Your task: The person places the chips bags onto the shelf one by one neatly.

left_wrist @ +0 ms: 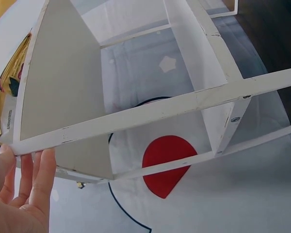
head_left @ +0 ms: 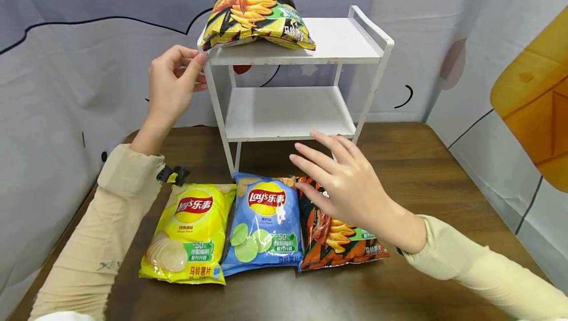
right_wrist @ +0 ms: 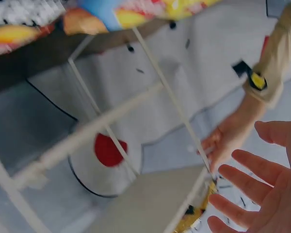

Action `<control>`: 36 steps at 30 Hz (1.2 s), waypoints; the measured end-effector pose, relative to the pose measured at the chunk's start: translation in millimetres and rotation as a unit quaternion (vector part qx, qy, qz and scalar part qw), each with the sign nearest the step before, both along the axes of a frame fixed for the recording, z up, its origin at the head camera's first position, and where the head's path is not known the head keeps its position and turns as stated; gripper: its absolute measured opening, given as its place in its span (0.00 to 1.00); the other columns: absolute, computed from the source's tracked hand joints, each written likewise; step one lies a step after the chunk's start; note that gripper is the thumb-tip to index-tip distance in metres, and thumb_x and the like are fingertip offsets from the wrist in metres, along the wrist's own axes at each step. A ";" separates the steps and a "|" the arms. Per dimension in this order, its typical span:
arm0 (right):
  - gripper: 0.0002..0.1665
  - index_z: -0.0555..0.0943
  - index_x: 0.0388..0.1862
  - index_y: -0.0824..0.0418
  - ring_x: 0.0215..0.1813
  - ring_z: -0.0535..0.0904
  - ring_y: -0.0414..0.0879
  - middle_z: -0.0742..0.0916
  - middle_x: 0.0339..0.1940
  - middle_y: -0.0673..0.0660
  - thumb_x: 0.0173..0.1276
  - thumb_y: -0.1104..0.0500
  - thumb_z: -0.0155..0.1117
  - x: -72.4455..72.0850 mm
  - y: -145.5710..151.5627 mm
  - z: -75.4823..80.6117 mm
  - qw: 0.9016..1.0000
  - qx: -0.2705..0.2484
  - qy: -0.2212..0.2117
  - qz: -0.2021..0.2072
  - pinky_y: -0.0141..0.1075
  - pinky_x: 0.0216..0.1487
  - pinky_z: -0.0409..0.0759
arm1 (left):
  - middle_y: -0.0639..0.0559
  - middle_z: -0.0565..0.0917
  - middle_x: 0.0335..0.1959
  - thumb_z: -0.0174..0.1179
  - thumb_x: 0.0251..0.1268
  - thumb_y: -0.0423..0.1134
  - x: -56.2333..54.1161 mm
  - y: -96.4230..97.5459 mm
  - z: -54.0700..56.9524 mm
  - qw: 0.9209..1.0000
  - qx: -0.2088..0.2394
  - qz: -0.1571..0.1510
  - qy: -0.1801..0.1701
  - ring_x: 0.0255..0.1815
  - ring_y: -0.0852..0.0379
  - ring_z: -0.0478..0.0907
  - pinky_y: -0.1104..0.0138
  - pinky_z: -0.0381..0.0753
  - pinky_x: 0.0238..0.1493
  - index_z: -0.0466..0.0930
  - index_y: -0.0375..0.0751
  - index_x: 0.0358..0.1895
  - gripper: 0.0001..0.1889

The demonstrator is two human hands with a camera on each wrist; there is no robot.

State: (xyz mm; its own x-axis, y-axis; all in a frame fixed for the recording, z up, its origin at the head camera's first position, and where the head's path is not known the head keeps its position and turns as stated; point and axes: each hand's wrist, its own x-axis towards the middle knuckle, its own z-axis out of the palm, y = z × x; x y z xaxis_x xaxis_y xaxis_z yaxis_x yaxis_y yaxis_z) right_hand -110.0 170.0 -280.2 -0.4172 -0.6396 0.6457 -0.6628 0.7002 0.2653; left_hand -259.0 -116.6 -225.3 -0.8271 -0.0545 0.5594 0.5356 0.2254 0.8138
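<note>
My left hand (head_left: 175, 77) pinches the upper left corner post of a white shelf rack (head_left: 290, 59), thumb on one side and fingers on the other, as the left wrist view also shows. On the rack's top board lies a black and yellow chip bag (head_left: 255, 13) with chicken-wing art. My right hand (head_left: 348, 180) hovers with spread fingers and holds nothing. Below it, partly covered from the head camera, lies a black and orange chip bag (head_left: 330, 237). Left of that are a blue lime-flavor chip bag (head_left: 262, 222) and a yellow chip bag (head_left: 191, 232).
The three lower bags lie side by side on a brown wooden table (head_left: 399, 281), in front of the rack. The rack's lower board (head_left: 288, 109) sits under the top one. A printed cloth backdrop (head_left: 111, 64) stands behind and at both sides.
</note>
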 end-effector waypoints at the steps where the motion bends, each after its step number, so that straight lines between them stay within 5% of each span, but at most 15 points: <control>1: 0.26 0.82 0.55 0.58 0.66 0.73 0.58 0.85 0.56 0.56 0.60 0.49 0.67 2.0 3.0 -5.1 1.000 0.005 -0.007 -0.004 0.52 0.65 0.75 | 0.62 0.80 0.26 0.62 0.65 0.40 0.0 0.2 0.0 1.000 0.000 -0.001 0.000 0.21 0.69 0.79 0.79 0.85 0.27 0.81 0.39 0.38 0.08; 9: 0.31 0.82 0.55 0.60 0.67 0.72 0.58 0.84 0.57 0.58 0.77 0.41 0.40 15.0 31.4 -47.3 0.998 0.007 -0.048 -0.034 0.54 0.64 0.75 | 0.61 0.80 0.26 0.62 0.64 0.40 -0.9 2.0 -0.4 1.000 0.008 -0.010 -0.004 0.21 0.68 0.79 0.78 0.85 0.27 0.82 0.41 0.37 0.06; 23: 0.34 0.81 0.56 0.59 0.63 0.75 0.58 0.86 0.54 0.57 0.78 0.40 0.34 29.1 48.1 -92.4 0.996 0.008 -0.084 -0.040 0.55 0.60 0.76 | 0.61 0.80 0.26 0.62 0.64 0.40 -0.1 0.7 1.0 1.000 0.011 -0.007 -0.006 0.21 0.68 0.79 0.78 0.85 0.27 0.81 0.42 0.36 0.05; 36: 0.34 0.74 0.66 0.56 0.67 0.70 0.59 0.80 0.63 0.57 0.77 0.38 0.35 50.9 60.7 -116.7 0.990 0.023 -0.130 -0.045 0.54 0.72 0.57 | 0.61 0.80 0.25 0.62 0.65 0.39 0.6 1.4 -0.5 1.000 0.020 -0.005 0.001 0.20 0.69 0.79 0.78 0.85 0.26 0.81 0.37 0.38 0.07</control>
State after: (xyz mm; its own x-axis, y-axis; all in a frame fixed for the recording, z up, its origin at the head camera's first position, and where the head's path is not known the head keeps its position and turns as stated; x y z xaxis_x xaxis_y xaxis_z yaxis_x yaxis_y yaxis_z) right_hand -59.1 230.8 -397.0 -0.6217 -0.6193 0.4796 -0.6491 0.7500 0.1271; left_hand -258.4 -115.2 -225.9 -0.8266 -0.0678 0.5587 0.5396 0.1869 0.8209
